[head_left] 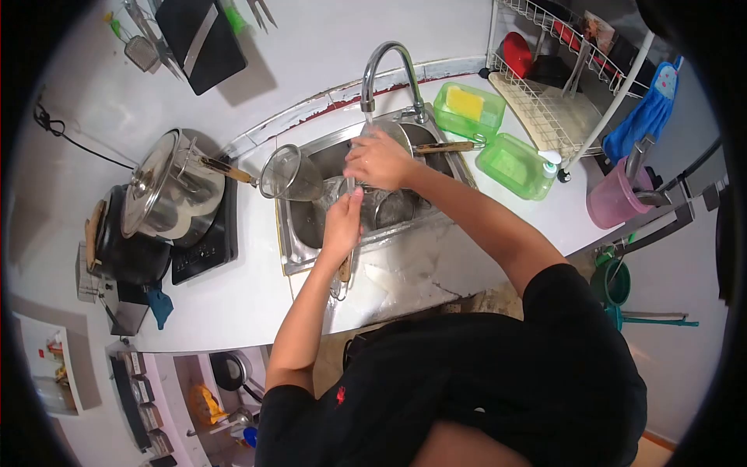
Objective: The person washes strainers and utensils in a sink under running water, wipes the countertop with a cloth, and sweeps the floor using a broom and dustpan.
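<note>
Stainless steel lines the sink (299, 255) below you, set into the white bench (233, 302). Your left hand (341, 225) is curled closed around a slim metal piece (350, 185) over the basin, thumb pointing up along it. Your right hand (379, 160) is bent at its upper end, just under the faucet (369, 95); you cannot tell from here how firmly its fingers close.

Near your left hand, a mesh strainer (292, 173) sits over the sink's left side, its handle reaching toward a lidded steel pot (187, 204). A wooden handle (345, 270) shows beneath your left wrist. Past your right hand, another wooden handle (451, 146) crosses the sink's right side, while your right forearm hides part of the basin. Two green trays (513, 165) stand to the right, the farther one holding a yellow sponge (464, 103); beyond them are a wire rack (537, 105) and a pink container (615, 201).
</note>
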### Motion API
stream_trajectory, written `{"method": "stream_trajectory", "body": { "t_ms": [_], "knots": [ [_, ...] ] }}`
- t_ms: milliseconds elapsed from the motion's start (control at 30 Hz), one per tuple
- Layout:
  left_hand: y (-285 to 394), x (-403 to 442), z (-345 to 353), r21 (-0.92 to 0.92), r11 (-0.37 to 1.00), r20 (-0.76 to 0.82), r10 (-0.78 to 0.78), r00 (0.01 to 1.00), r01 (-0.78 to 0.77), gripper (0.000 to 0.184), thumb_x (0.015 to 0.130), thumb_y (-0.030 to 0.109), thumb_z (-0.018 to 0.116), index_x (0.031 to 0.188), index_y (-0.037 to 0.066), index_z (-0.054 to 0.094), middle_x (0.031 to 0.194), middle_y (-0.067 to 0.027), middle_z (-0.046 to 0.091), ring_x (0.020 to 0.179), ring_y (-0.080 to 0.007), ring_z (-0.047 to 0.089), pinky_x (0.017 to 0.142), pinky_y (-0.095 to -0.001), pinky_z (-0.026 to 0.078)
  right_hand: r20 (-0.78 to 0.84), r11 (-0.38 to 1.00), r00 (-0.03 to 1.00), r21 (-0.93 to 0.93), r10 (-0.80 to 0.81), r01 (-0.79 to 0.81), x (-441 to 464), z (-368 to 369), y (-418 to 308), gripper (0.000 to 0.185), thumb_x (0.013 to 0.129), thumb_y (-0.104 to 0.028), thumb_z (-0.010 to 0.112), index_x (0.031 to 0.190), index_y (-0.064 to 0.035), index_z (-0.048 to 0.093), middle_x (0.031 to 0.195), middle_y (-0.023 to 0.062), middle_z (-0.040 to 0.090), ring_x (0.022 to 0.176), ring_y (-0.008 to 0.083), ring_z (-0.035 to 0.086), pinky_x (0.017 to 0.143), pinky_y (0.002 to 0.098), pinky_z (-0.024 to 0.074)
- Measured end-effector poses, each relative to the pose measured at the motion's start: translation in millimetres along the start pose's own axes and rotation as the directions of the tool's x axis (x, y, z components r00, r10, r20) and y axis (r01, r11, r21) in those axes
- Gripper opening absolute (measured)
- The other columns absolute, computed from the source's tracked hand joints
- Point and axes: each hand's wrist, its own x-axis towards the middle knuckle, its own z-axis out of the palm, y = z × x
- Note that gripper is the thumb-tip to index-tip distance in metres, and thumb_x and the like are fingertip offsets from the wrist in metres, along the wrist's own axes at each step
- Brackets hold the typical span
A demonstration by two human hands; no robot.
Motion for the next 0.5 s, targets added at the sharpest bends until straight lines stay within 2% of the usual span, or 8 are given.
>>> {"method": "stream_trajectory", "body": {
  "t_ms": [67, 167, 233, 267, 300, 333, 433, 500],
  "knots": [
    [2, -1, 0, 0.162, 0.982, -0.028, 0.100, 0.995, -0.094, 0.044, 0.089, 0.039, 0.042, 0.071, -0.001, 0.046, 0.046, -0.0095, 0.046, 0.039, -0.0197, 0.046, 0.040, -0.0325, 0.036, -0.002, 0.993, 1.000, -0.114, -0.030, 0.030, -1, -24, -5, 0.028, 0.080, -0.034, 0.049, 0.091, -0.0123, 0.063, 0.084, 0.0089, 0.059, 0.088, 0.0277, 0.054, 0.081, 0.0411, 0.0413],
    [0, -5, 1, 0.283, 0.935, -0.058, 0.239, 0.969, -0.213, 0.042, 0.089, 0.035, 0.044, 0.070, -0.003, 0.045, 0.049, -0.0145, 0.048, 0.041, -0.0251, 0.048, 0.043, -0.0362, 0.037, 0.084, 0.828, 0.828, 0.047, 0.554, -0.559, 12, -41, 17, 0.029, 0.078, -0.036, 0.050, 0.086, -0.0121, 0.063, 0.084, 0.0099, 0.060, 0.086, 0.0270, 0.055, 0.079, 0.0371, 0.0428],
    [-1, -5, 0, 0.287, 0.928, -0.098, 0.275, 0.956, -0.238, 0.042, 0.089, 0.034, 0.045, 0.069, -0.003, 0.044, 0.049, -0.0153, 0.048, 0.042, -0.0256, 0.048, 0.044, -0.0368, 0.037, 0.331, 0.306, 0.675, 0.702, 0.659, -0.643, 9, -30, 45, 0.035, 0.083, -0.039, 0.045, 0.092, -0.0091, 0.061, 0.092, 0.0087, 0.060, 0.087, 0.0231, 0.055, 0.079, 0.0335, 0.0435],
    [1, -4, -2, 0.266, 0.937, -0.131, 0.268, 0.954, -0.227, 0.041, 0.089, 0.034, 0.045, 0.069, -0.002, 0.044, 0.048, -0.0146, 0.047, 0.041, -0.0244, 0.048, 0.044, -0.0363, 0.037, 0.443, -0.099, 0.647, 0.863, 0.620, -0.496, 3, -22, 51, 0.039, 0.084, -0.041, 0.044, 0.096, -0.0075, 0.060, 0.096, 0.0088, 0.060, 0.088, 0.0219, 0.055, 0.079, 0.0328, 0.0434],
    [2, -2, -2, 0.241, 0.946, -0.166, 0.261, 0.951, -0.217, 0.041, 0.089, 0.034, 0.045, 0.068, -0.002, 0.043, 0.047, -0.0140, 0.046, 0.041, -0.0232, 0.048, 0.043, -0.0358, 0.037, 0.535, -0.494, 0.651, 0.826, 0.538, -0.271, 1, -17, 53, 0.043, 0.085, -0.043, 0.042, 0.100, -0.0058, 0.058, 0.099, 0.0089, 0.059, 0.089, 0.0207, 0.055, 0.080, 0.0320, 0.0434],
    [4, 2, -4, 0.199, 0.963, -0.166, 0.218, 0.962, -0.184, 0.042, 0.089, 0.034, 0.044, 0.067, -0.001, 0.043, 0.047, -0.0125, 0.045, 0.040, -0.0215, 0.048, 0.042, -0.0348, 0.037, 0.516, -0.557, 0.597, 0.819, 0.615, -0.134, -1, -14, 33, 0.052, 0.088, -0.046, 0.035, 0.110, -0.0013, 0.052, 0.104, 0.0097, 0.057, 0.092, 0.0198, 0.054, 0.081, 0.0320, 0.0428],
    [7, 18, -12, 0.029, 0.998, -0.127, 0.051, 0.991, -0.048, 0.043, 0.089, 0.037, 0.043, 0.065, 0.002, 0.042, 0.045, -0.0078, 0.043, 0.038, -0.0166, 0.045, 0.039, -0.0316, 0.036, 0.481, -0.484, 0.515, 0.864, 0.709, -0.141, -17, 18, 29, 0.054, 0.089, -0.046, 0.032, 0.115, -0.0021, 0.048, 0.107, 0.0119, 0.056, 0.096, 0.0203, 0.054, 0.084, 0.0322, 0.0416],
    [-6, 29, -18, -0.118, 0.988, -0.026, -0.107, 0.994, 0.104, 0.043, 0.089, 0.040, 0.042, 0.065, 0.005, 0.042, 0.045, -0.0043, 0.041, 0.037, -0.0136, 0.042, 0.038, -0.0293, 0.036, 0.363, -0.034, 0.475, 0.821, 0.801, -0.571, -17, 23, 27, 0.048, 0.087, -0.040, 0.037, 0.110, -0.0008, 0.052, 0.103, 0.0119, 0.058, 0.094, 0.0230, 0.055, 0.084, 0.0336, 0.0421]
  ]
}}
